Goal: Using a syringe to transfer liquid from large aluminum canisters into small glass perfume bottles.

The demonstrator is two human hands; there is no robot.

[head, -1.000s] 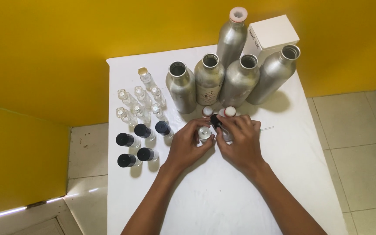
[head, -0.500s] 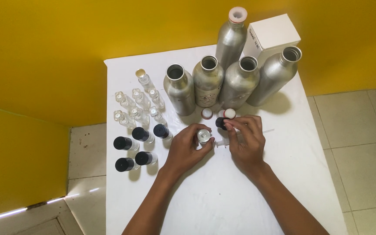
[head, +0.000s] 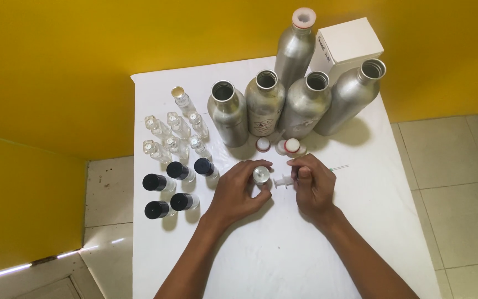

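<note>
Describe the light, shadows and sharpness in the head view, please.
Head view: soft, even light; the aluminium bottles cast faint shadows toward the person on the white table; a bright streak of glare lies on the floor at lower left; the left hand and right hand are sharp; the tall bottles lean outward, a wide-lens distortion.

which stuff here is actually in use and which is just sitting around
In use: small silver-capped vial in left hand; syringe in right hand.

Lying about: five aluminium bottles, white box, black-capped vials, clear vials, two stoppers.
</note>
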